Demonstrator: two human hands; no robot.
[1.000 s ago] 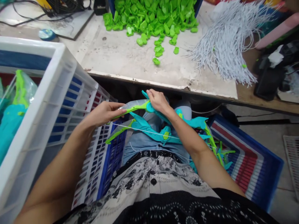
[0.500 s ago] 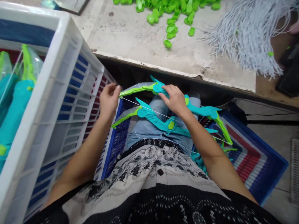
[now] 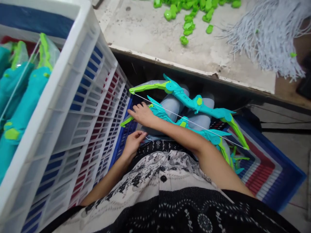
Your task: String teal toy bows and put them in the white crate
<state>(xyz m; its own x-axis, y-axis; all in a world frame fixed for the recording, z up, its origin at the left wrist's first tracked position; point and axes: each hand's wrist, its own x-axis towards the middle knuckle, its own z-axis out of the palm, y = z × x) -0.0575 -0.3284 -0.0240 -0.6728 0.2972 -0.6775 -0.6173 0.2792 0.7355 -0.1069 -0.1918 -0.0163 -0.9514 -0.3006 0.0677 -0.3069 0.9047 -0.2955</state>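
Two turquoise and lime toy bows lie across the lap. The far toy bow [image 3: 182,97] has a white string stretched between its lime tips, and no hand is on it. My right hand [image 3: 143,114] reaches across to the left, its bent fingers closed over the lime left limb of the near toy bow [image 3: 165,113]. Its thumb is hidden. Just below, my left hand [image 3: 133,142] pinches the end of a loose white string [image 3: 155,139] that runs right along the waist. My right forearm covers part of the near bow.
A white basket [image 3: 73,64] at the left holds several strung toy bows. On the worktable [image 3: 155,35] are a heap of lime plastic pieces [image 3: 189,24] and a bundle of white strings [image 3: 267,38]. A blue crate [image 3: 289,178] with more bow parts stands at the right.
My right hand has left the far bow and moved left onto the near bow's limb. My left hand has let go of the far bow's tip and come down to the loose string.
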